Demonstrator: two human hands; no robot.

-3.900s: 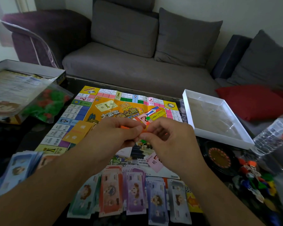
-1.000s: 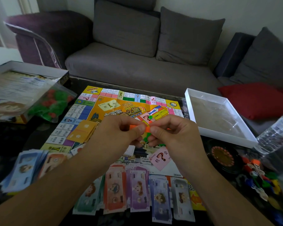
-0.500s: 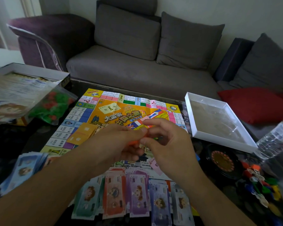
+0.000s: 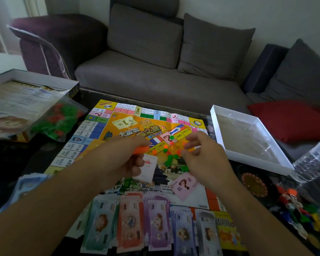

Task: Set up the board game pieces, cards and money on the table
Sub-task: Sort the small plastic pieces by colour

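At frame centre, the left hand (image 4: pixel 122 159) pinches an orange plastic piece (image 4: pixel 141 149); the right hand (image 4: pixel 201 156), fingers loosely spread, hovers above small orange and green tokens (image 4: pixel 169 151) on the colourful paper game board (image 4: pixel 103 126).

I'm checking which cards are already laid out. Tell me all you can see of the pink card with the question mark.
The pink card is a small rectangle, apparently paper, printed with a dark red question mark between two Chinese characters. It lies flat and face up, turned at an angle, on the near part of the game board, just beyond the row of banknotes. The right hand hovers beyond it; nothing visibly touches it but the board.
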